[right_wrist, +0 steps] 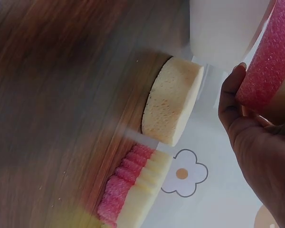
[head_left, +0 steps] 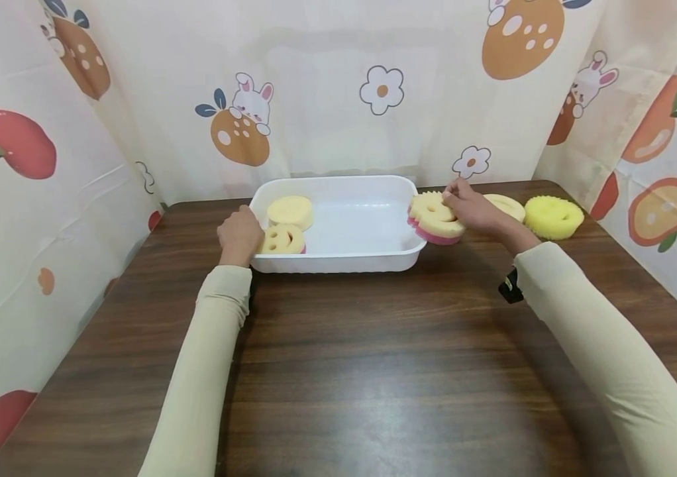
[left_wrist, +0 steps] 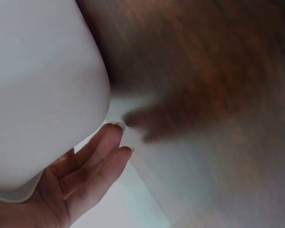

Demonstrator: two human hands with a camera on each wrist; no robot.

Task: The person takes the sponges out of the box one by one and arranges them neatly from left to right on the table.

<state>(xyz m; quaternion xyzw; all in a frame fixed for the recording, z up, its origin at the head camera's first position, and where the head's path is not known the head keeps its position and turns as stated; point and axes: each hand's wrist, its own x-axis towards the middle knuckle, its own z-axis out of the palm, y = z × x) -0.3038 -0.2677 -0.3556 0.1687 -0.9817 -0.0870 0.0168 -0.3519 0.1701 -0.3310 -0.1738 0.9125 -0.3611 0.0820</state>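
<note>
My left hand (head_left: 240, 233) holds the left end of a white plastic tray (head_left: 338, 264). In the left wrist view its fingers (left_wrist: 97, 178) bend along the tray's outer wall; the thumb is mostly hidden. Over the tray's right rim, my right hand (head_left: 471, 207) pinches a round smiley-face sponge (head_left: 434, 215), cream on top and pink below. The right wrist view shows that sponge's pink layer (right_wrist: 270, 61) against the fingers. Inside the tray, at its left end, lie a plain-looking round cream sponge (head_left: 289, 212) and a cream smiley sponge (head_left: 281, 240).
Right of the tray, a cream sponge (head_left: 507, 207) and a bumpy-edged yellow sponge (head_left: 553, 217) lie on the brown table (head_left: 368, 371). The right wrist view shows a cream sponge (right_wrist: 171, 102) beside a pink-and-cream scalloped one (right_wrist: 133, 185). A printed curtain (head_left: 326, 93) stands behind.
</note>
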